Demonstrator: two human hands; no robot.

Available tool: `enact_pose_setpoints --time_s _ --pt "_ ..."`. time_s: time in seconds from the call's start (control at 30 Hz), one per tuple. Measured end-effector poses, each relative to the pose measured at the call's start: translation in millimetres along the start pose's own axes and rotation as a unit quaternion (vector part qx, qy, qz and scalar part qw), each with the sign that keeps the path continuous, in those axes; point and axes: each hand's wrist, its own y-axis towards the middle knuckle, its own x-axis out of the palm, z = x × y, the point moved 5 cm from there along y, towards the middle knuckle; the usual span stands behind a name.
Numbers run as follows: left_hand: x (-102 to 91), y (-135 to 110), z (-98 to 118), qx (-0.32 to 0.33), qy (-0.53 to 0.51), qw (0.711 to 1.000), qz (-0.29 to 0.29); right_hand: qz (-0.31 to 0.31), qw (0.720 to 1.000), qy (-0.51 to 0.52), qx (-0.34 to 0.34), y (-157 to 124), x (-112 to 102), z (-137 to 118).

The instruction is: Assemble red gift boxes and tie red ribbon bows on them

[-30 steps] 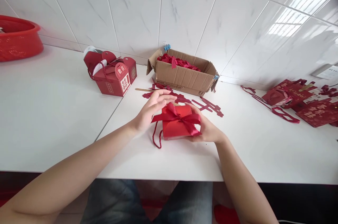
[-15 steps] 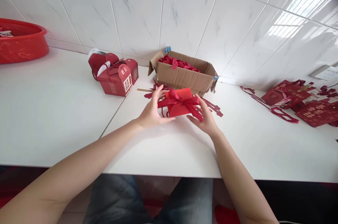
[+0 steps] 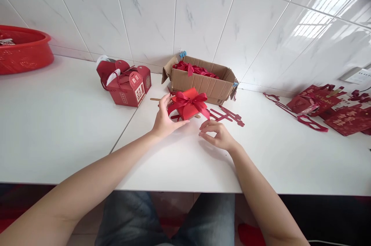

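Note:
A small red gift box [image 3: 189,113] tied with a dark red ribbon bow [image 3: 189,101] is tilted above the white table. My left hand [image 3: 166,118] grips its left side, fingers behind and thumb along the lower front edge. Just right of and below the box, my right hand [image 3: 216,134] is apart from it, fingers loosely curled with a gap to the thumb, nothing visible between them. One ribbon tail hangs close to its fingertips. Dark red flower-tipped strips [image 3: 232,115] lie behind this hand, and a thin wooden stick [image 3: 154,99] shows left of the box.
A cardboard box [image 3: 199,83] of red ribbon stands against the tiled wall. To its left is a dark red handled carton [image 3: 127,87], then a red plastic basin [image 3: 23,55]. Several red gift bags [image 3: 348,118] and a ribbon loop [image 3: 311,123] lie at the right.
My right hand has let go of the gift box and drawn down toward me. The box, still in my left hand, has moved slightly left and turned.

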Motion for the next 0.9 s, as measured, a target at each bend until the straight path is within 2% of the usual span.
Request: enact_pose_setpoints --time_s 0.03,0.1,0.17,0.27,0.33,0.47,0.57,0.67,0.8,0.9 --pt "-0.6 0 0 -0.002 0.0 1.0 0.003 0.001 1.0 -0.008 0.001 0 0 1" --pt "-0.9 0 0 -0.005 -0.007 1.0 0.001 0.048 0.998 -0.025 0.02 0 -5 4" --pt "0.8 -1 -1 -0.007 -0.019 1.0 -0.011 0.138 0.989 -0.04 0.046 -1 -16 7" --pt "6.1 -5 2 -0.001 -0.033 0.999 -0.034 0.294 0.953 -0.028 0.064 -7 -30 6" --pt "9.9 -8 7 -0.009 -0.033 0.998 -0.045 0.332 0.941 -0.006 0.071 -8 -30 5" --pt "15.2 -13 15 -0.046 -0.035 0.996 -0.062 0.283 0.954 -0.007 0.103 -2 -16 6" --pt "16.6 -15 19 -0.055 -0.017 0.996 -0.063 0.308 0.944 -0.016 0.114 -2 -16 6" --pt "18.3 -16 21 -0.053 0.011 0.996 -0.07 0.31 0.947 -0.03 0.083 -2 -17 -2" --pt "18.2 -13 31 0.016 0.066 0.995 -0.069 0.275 0.96 -0.061 0.004 0 -11 -20" --pt "17.5 -7 40 0.076 0.117 0.988 -0.074 0.25 0.965 -0.079 -0.021 1 -5 -26"
